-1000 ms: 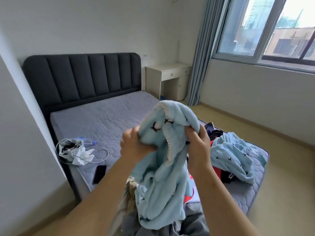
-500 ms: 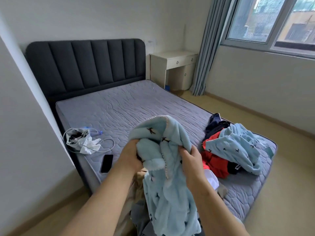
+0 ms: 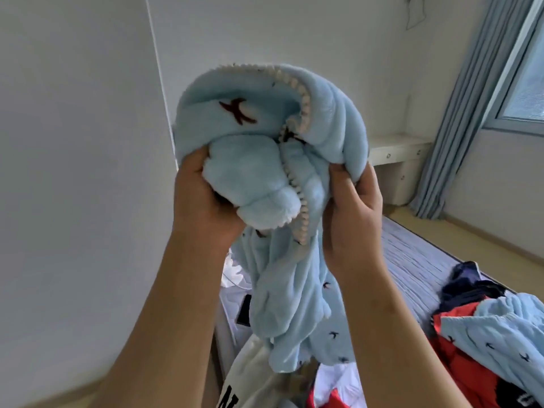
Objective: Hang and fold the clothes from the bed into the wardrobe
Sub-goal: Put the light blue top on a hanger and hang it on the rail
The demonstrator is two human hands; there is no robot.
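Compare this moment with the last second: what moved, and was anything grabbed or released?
The left grip and right grip raised the blue fleece from over the bed to in front of the wall, and the head camera tilted up with it. Nothing was taken or let go: both still hold the bunched fleece. The clothes pile stayed on the bed.

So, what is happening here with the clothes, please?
A person holds up a light blue fleece garment with both hands. The left hand grips a bunched part of it, the right hand grips the fabric beside it, and the rest hangs down. A red garment, a second light blue garment and a white garment lie on the bed.
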